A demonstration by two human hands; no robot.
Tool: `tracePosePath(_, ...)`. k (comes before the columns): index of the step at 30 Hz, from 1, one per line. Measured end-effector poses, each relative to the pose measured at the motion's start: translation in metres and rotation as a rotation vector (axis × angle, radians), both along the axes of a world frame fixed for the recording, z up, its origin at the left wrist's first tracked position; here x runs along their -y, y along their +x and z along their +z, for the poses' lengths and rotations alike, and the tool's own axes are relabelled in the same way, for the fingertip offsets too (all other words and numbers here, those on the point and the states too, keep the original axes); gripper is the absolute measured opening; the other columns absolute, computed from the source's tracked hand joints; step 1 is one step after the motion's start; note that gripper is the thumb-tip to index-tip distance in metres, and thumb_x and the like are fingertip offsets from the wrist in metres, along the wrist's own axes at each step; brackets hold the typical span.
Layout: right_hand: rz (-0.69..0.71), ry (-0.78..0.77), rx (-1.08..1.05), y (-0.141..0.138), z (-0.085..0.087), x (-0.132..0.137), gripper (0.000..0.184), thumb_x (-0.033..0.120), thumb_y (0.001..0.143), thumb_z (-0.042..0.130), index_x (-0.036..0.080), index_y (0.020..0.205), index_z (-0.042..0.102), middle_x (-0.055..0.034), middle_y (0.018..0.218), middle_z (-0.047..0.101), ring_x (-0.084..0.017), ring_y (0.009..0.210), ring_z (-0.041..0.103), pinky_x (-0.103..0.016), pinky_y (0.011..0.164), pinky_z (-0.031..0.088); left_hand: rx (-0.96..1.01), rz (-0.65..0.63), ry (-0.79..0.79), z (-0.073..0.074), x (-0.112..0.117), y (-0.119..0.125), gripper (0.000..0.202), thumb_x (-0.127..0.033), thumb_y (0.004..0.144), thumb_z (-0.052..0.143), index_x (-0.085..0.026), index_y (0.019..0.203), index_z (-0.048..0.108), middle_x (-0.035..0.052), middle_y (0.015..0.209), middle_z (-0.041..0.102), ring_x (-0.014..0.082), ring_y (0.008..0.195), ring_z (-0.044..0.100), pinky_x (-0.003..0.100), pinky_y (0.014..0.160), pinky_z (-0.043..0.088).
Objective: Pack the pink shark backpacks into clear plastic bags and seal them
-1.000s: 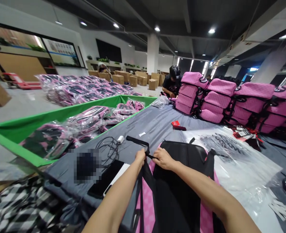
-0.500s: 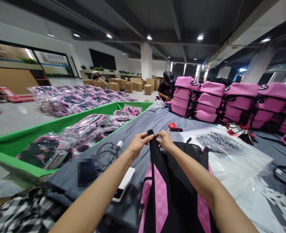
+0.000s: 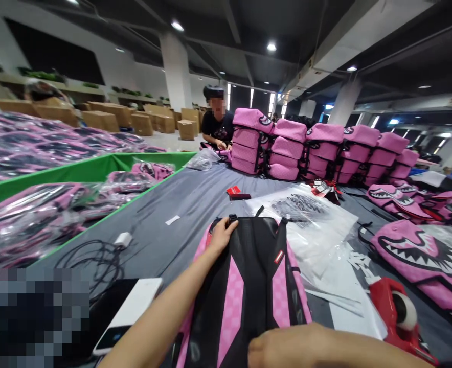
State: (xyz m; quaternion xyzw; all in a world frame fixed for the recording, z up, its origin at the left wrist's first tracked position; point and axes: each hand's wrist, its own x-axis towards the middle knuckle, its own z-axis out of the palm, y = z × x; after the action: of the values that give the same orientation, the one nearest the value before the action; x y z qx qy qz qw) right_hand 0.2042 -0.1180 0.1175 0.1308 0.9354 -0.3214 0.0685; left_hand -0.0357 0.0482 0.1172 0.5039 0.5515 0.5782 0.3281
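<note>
A pink and black backpack (image 3: 258, 276) lies back side up before me, its shoulder straps with pink checkered panels facing upward. At its top left corner, my left hand (image 3: 223, 236) is closed on the upper end of the left shoulder strap, by a small black buckle (image 3: 232, 218). My right hand (image 3: 275, 346) rests low on the backpack, near the bottom of the straps. Its fingers are curled, and whatever they hold is hidden beneath them. On the right strap shows a small red label (image 3: 278, 256).
Right of the backpack are clear plastic bags (image 3: 306, 220), a red tape dispenser (image 3: 397, 317) and pink backpacks (image 3: 421, 250). Stacked backpacks (image 3: 249, 140) line the back, near a co-worker (image 3: 218, 125). Leftward are a white power bank (image 3: 130, 312), cables (image 3: 91, 260) and a green-edged bin (image 3: 114, 159).
My left hand has gone down with the strap top to the backpack. My right hand has left the strap's upper end for the lower part. The view has swung right.
</note>
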Motion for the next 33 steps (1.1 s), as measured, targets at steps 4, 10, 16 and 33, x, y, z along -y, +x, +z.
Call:
tracePosePath(4,-0.623,0.148,-0.202,0.043,0.064,-0.073,0.014,0.033,0.094,0.061,0.022,0.099,0.068,0.0014,0.073,0.070,-0.015,0.065,0.066,-0.022,0.059,0.045,-0.322,0.103,0.100,-0.007,-0.003,0.016,0.030,-0.021,0.083,0.063,-0.018,0.113,0.063,0.0145,0.125,0.061,0.0345,0.129,0.047,0.057,0.113,0.031)
tracePosePath(10,-1.368,0.241,0.001,0.031,0.083,-0.203,0.034,0.051,0.091,0.064,0.018,0.094,0.060,0.0007,0.053,0.057,-0.019,0.045,0.058,-0.027,0.051,0.042,-0.840,-0.363,0.264,0.000,-0.020,0.068,0.028,-0.013,0.084,0.066,-0.023,0.110,0.068,0.0074,0.115,0.070,0.0275,0.117,0.057,0.044,0.102,0.043)
tracePosePath(16,-1.201,0.731,-0.305,0.026,0.059,-0.180,0.020,0.035,0.083,0.058,0.022,0.097,0.052,0.0001,0.068,0.059,-0.022,0.063,0.062,-0.029,0.062,0.042,-0.823,-0.559,0.323,-0.010,-0.039,0.107,0.036,-0.005,0.079,0.063,-0.022,0.110,0.072,0.0051,0.107,0.072,0.0224,0.106,0.063,0.036,0.097,0.047)
tracePosePath(33,-1.092,0.642,-0.793,0.026,0.083,-0.076,0.015,0.038,0.084,0.058,0.025,0.085,0.051,0.0047,0.064,0.053,-0.012,0.051,0.047,-0.025,0.054,0.042,-0.699,-0.463,0.479,-0.013,-0.033,0.121,0.019,-0.019,0.093,0.057,-0.021,0.093,0.076,0.0048,0.089,0.073,0.0215,0.089,0.068,0.035,0.086,0.054)
